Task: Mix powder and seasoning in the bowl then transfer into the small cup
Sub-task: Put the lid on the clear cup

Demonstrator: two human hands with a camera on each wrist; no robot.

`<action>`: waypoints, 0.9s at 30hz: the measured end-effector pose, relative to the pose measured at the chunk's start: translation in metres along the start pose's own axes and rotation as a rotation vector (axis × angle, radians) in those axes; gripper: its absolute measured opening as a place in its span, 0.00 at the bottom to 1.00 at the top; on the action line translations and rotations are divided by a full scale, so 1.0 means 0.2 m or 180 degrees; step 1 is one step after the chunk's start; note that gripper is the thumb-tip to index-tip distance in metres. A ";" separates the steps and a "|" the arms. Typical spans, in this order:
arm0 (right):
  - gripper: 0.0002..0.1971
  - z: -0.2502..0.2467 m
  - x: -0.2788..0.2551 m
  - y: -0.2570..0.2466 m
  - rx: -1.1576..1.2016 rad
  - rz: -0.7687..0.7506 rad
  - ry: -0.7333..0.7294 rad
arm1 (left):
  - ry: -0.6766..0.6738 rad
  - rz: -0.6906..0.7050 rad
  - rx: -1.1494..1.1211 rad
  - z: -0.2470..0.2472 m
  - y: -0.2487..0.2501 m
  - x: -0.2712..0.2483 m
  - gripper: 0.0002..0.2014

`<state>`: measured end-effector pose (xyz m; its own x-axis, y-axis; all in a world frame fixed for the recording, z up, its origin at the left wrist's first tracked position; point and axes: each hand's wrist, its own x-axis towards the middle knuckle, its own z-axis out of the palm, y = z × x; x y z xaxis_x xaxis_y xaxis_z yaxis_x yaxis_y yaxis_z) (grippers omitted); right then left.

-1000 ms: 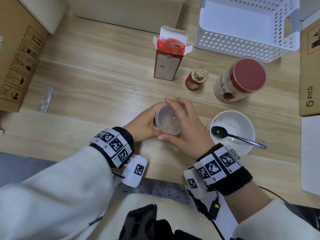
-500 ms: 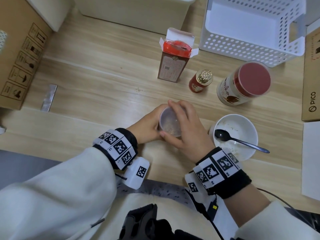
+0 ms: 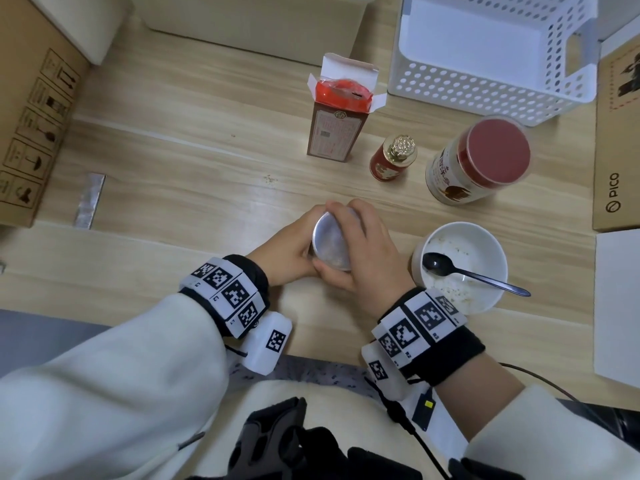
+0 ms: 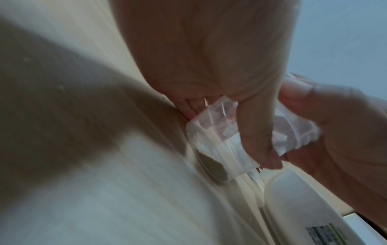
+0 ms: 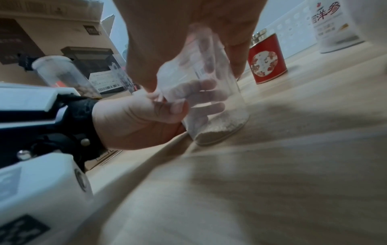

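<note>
A small clear plastic cup stands on the wooden table near its front edge, with pale brown powder in its bottom. My left hand grips the cup's side from the left, the thumb across its wall. My right hand is curled over the cup's top from the right, fingers round the rim. From the head view the cup's top looks flat and grey, and I cannot tell whether a lid is on it. To the right a white bowl with powder residue holds a dark spoon.
A red-lidded jar, a small red tin and an open carton stand behind the hands. A white perforated basket is at the back right. Cardboard boxes flank the table.
Both hands have stayed on the cup. My right hand has slid farther over its top, and the powder once seen through the opening is now hidden under a flat grey surface.
</note>
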<state>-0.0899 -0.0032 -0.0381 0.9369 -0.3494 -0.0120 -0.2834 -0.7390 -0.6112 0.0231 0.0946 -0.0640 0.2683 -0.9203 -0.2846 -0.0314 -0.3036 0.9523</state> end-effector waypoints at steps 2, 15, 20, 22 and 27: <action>0.36 -0.02 -0.01 0.00 0.0191 0.0017 -0.0100 | -0.0009 0.0094 -0.0015 0.00 0.01 0.00 0.30; 0.35 -0.02 -0.02 0.01 0.0320 -0.0077 0.0058 | -0.0163 0.0112 0.0060 -0.02 -0.03 0.01 0.36; 0.33 0.00 -0.03 0.01 0.0132 -0.0098 0.0087 | -0.0181 0.0049 0.0101 -0.02 -0.04 0.02 0.36; 0.32 0.00 -0.03 -0.01 -0.0057 -0.0074 0.0100 | -0.0135 0.0067 0.0178 -0.01 -0.03 0.02 0.35; 0.29 0.00 0.00 -0.05 -0.0723 0.0040 0.0077 | -0.0016 0.0027 0.0215 0.01 -0.05 0.01 0.36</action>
<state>-0.0868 0.0039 -0.0321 0.9285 -0.3712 0.0020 -0.3366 -0.8442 -0.4171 0.0230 0.0947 -0.0740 0.2630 -0.9241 -0.2773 -0.0986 -0.3116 0.9451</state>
